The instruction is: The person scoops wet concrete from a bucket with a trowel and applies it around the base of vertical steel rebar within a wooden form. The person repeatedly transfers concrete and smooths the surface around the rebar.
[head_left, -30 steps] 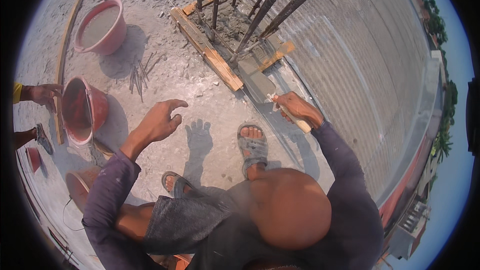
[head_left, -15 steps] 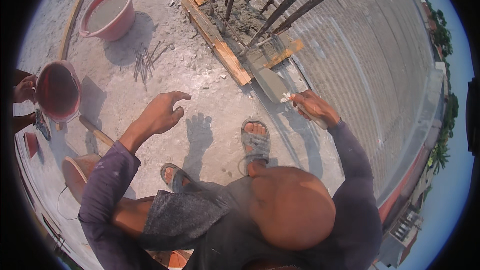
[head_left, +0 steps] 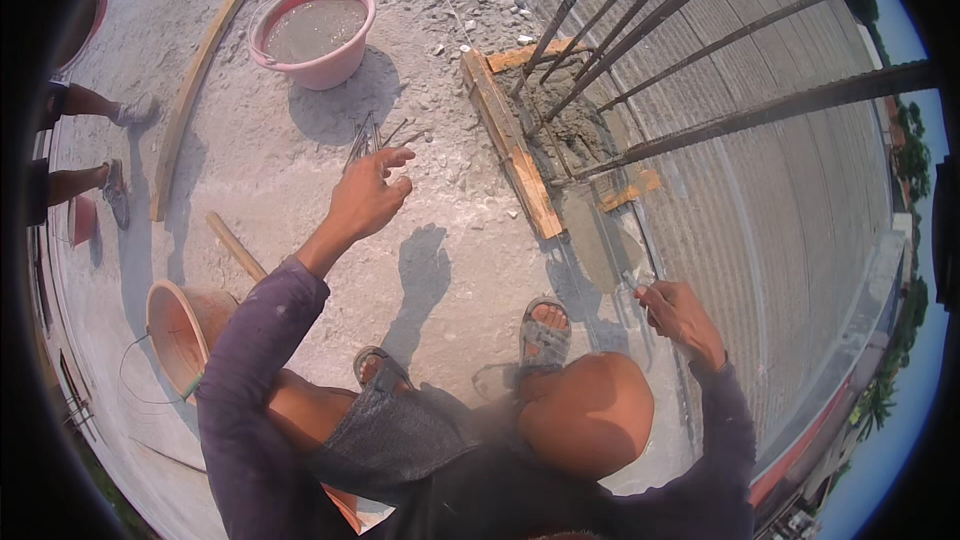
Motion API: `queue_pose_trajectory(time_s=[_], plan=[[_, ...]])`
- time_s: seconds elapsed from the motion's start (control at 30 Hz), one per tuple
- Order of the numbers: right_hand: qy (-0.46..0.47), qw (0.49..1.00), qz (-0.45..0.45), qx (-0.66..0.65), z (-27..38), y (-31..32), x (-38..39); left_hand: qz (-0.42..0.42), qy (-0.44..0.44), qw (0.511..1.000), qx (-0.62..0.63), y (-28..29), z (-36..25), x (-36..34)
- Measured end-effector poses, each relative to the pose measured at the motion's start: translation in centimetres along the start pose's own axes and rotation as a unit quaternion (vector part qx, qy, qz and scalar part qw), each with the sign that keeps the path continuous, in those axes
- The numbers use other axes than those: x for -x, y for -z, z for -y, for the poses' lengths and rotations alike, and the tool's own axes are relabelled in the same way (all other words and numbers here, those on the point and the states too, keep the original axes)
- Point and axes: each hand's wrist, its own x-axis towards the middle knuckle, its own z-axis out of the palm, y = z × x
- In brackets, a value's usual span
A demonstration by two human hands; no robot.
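My right hand [head_left: 682,318] is closed around the handle of a trowel. The mortar-smeared blade of this trowel [head_left: 594,245] lies low at the near end of a wooden form [head_left: 525,180]. Wet grey concrete [head_left: 570,130] fills the form, and several steel bars [head_left: 690,120] rise from it at a slant. My left hand [head_left: 366,198] hangs in the air left of the form, fingers apart and holding nothing. Just beyond its fingertips, partly hidden, is a small pile of thin metal rods [head_left: 362,143].
A pink bucket [head_left: 345,70] of grey mortar stands at the far left. A long wooden strip [head_left: 205,70] lies beside it. Near my left arm are a tilted orange bucket [head_left: 172,325] and a wooden handle [head_left: 234,243]. Another person's legs [head_left: 85,185] show at the left edge.
The view has turned, so the form and pink bucket sit farther right. My left hand appears nearer the rods. The other person's bucket has moved to the upper left edge.
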Motion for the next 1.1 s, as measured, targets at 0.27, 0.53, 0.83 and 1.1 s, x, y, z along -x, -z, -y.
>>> queue_pose_trajectory(time_s=[0.27, 0.53, 0.83, 1.1], plan=[[0.347, 0.859, -0.219, 0.306, 21.6, -4.2, -7.2, -0.459, 0.243, 0.675, 0.523, 12.1, 9.8, -16.5], [0.363, 0.829, -0.113, 0.411, 52.9, -8.9, -27.2, -0.49, 0.149, 0.785, 0.348, 11.1, 13.8, -16.6], [0.376, 0.922, 0.091, 0.028, 45.4, -10.5, -30.6, -0.367, 0.205, 0.794, 0.439, 12.1, 12.6, -15.5], [0.298, 0.95, -0.046, -0.081, 39.1, -15.3, -25.2, -0.311, 0.222, 0.841, 0.383, 13.2, 13.0, -15.5]])
